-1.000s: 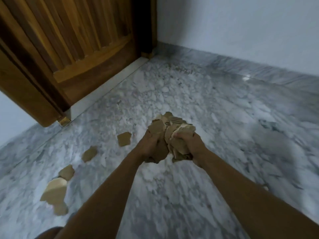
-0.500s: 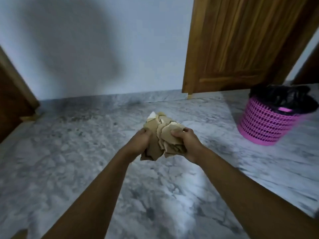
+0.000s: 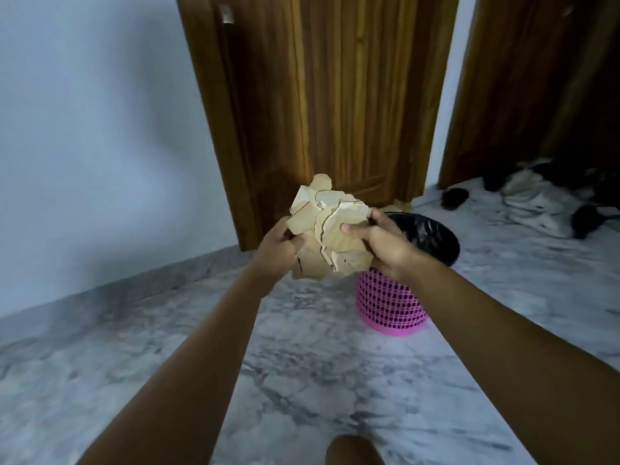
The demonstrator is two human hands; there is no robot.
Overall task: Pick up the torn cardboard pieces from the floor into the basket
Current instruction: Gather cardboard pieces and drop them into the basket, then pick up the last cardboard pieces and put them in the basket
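Observation:
A bundle of several torn tan cardboard pieces is held up in front of me between both hands. My left hand grips its left side and my right hand grips its right side, thumb on the front piece. Just behind and below my right hand stands the pink mesh basket, lined with a black bag. The bundle hovers slightly left of the basket's mouth, above its rim level.
A wooden door stands behind the basket, a white wall to its left. Dark shoes and white cloth lie on the marble floor at the right. My knee shows at the bottom edge.
The view has swung right and I have come closer to the basket. Both hands have kept hold of the bundle and raised it; the basket now sits right behind my right hand.

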